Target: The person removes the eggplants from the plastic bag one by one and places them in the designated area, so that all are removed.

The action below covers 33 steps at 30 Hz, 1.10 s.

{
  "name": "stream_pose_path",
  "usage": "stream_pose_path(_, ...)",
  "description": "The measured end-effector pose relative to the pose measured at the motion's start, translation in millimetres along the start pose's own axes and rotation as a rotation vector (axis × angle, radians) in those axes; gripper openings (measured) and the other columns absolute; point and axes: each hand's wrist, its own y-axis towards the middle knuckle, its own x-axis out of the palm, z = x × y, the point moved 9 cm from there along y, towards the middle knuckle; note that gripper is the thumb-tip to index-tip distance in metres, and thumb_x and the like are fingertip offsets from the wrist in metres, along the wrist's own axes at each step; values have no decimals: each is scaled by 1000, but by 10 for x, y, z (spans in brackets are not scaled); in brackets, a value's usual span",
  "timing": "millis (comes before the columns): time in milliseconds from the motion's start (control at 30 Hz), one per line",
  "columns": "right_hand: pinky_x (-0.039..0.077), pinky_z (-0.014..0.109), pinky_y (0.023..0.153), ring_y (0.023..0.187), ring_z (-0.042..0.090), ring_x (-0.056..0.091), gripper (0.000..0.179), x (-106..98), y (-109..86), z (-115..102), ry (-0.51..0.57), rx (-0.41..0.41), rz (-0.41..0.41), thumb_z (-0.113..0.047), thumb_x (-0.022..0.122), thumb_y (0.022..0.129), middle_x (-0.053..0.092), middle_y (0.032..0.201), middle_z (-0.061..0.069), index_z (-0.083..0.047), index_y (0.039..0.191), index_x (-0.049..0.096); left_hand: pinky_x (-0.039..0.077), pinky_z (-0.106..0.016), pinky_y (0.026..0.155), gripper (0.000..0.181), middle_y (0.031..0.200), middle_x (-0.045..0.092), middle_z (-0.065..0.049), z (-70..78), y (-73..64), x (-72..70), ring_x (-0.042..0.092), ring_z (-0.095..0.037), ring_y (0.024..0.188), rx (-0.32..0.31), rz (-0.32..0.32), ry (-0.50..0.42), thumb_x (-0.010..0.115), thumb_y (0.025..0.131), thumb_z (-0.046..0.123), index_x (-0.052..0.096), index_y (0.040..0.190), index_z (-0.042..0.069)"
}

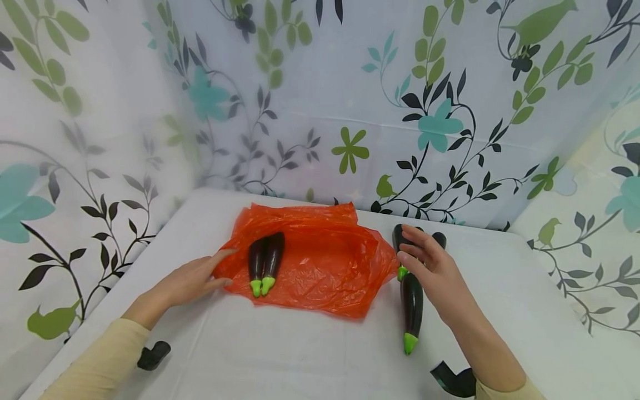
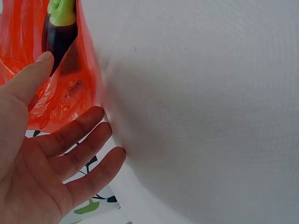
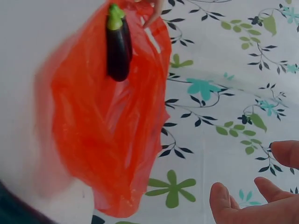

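Note:
A red plastic bag [image 1: 320, 266] lies spread on the white table, with two dark eggplants [image 1: 273, 258] on its left part, green caps toward me. At the bag's left edge is my left hand [image 1: 192, 280], its thumb and fingers spread apart; the left wrist view shows the thumb overlapping the bag beside an eggplant [image 2: 60, 39]. My right hand [image 1: 435, 275] hovers by the bag's right side with relaxed fingers and holds nothing. It partly hides several more eggplants, and one eggplant [image 1: 412, 311] lies in front of them, green tip toward me.
Black strap-like pieces lie near each forearm, one black piece [image 1: 154, 355] at left and another black piece [image 1: 454, 380] at right. A leaf-and-flower patterned curtain [image 1: 320, 111] stands behind the table [image 1: 280, 355] and along both sides.

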Motion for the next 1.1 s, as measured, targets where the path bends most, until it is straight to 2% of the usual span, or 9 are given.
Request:
stream_pose_path(67, 48, 27, 95, 132, 25, 45, 58, 32, 28, -34, 21, -6, -10, -34, 59, 99, 40, 150, 2, -21, 151, 37, 50, -55, 88, 64, 119, 62, -17, -2, 1, 1, 61, -34, 103, 0, 0, 0, 69, 92, 31, 37, 145, 12)
stream_pose_path(300, 47, 48, 97, 133, 29, 45, 58, 216, 169, -163, 19, -36, -74, -32, 60, 98, 39, 151, 5, -22, 150, 37, 49, -56, 89, 65, 120, 61, -16, -12, 9, 11, 60, -34, 104, -2, -4, -2, 68, 92, 31, 37, 146, 12)
stream_pose_path(567, 47, 48, 98, 132, 29, 45, 57, 555, 387, -247, -6, -13, -206, -34, 62, 96, 45, 146, 9, -27, 149, 40, 49, -55, 89, 65, 121, 61, -16, -11, 8, 6, 60, -35, 105, -7, -5, 0, 68, 92, 32, 37, 146, 13)
stream_pose_path(700, 46, 49, 99, 131, 27, 45, 57, 733, 449, -257, 36, 8, -259, -37, 62, 96, 45, 145, 6, -31, 148, 40, 49, -56, 88, 65, 120, 61, -17, -15, 14, 14, 60, -35, 104, -3, -2, 6, 68, 92, 31, 37, 146, 12)
stream_pose_path(833, 44, 51, 101, 131, 24, 46, 58, 910, 510, -262, 32, 0, -308, -39, 62, 95, 45, 146, 1, -31, 148, 40, 49, -56, 88, 64, 121, 61, -17, -21, 20, 23, 59, -35, 105, -7, -5, 6, 68, 93, 32, 37, 146, 12)
stream_pose_path(1100, 47, 48, 98, 126, 20, 48, 57, 1318, 638, -180, -75, 27, -421, -42, 66, 92, 46, 143, -7, -32, 145, 46, 49, -55, 88, 64, 119, 61, -17, -11, 11, 13, 60, -33, 103, 0, -6, 7, 68, 93, 32, 37, 146, 12)
